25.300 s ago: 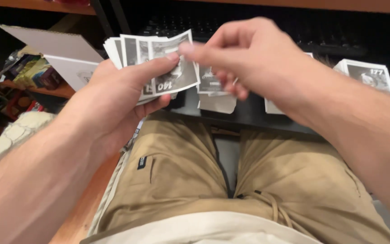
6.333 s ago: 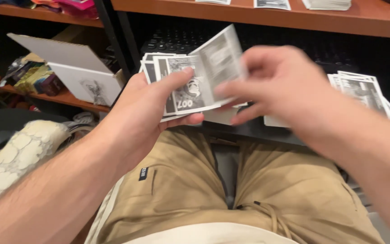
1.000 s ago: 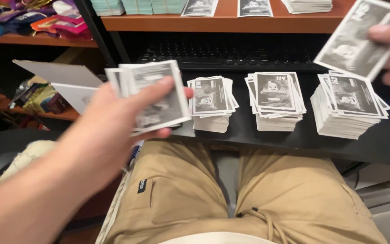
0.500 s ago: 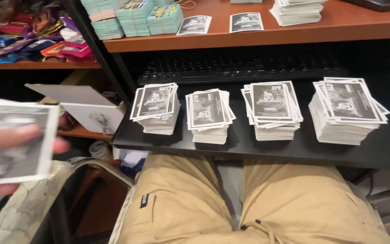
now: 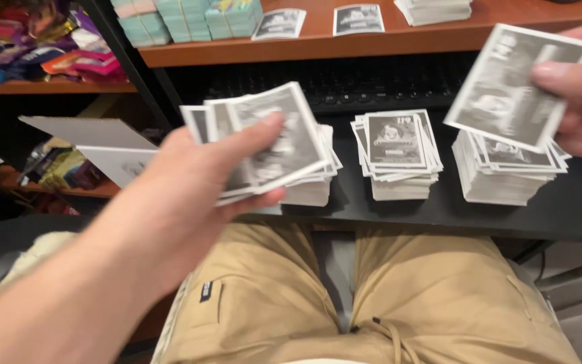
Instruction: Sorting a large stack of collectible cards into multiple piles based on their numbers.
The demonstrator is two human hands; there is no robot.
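Observation:
My left hand (image 5: 203,175) grips a fanned bundle of black-and-white cards (image 5: 274,138) in front of the dark pull-out tray (image 5: 439,209). My right hand (image 5: 580,87), at the upper right edge, pinches a single card (image 5: 513,84) above the rightmost pile (image 5: 506,172). A middle pile (image 5: 395,152) stands on the tray, and another pile (image 5: 314,185) is partly hidden behind the bundle in my left hand.
A black keyboard (image 5: 372,81) lies at the back of the tray. The wooden desktop (image 5: 318,40) above carries loose cards, a white stack and pale green boxes (image 5: 190,17). Colourful packets (image 5: 42,47) fill shelves at left. My tan trousers (image 5: 372,303) are below.
My left hand has swung back from the far left to the middle with its bundle, covering the left piles. My right hand has brought the single card in over the rightmost pile.

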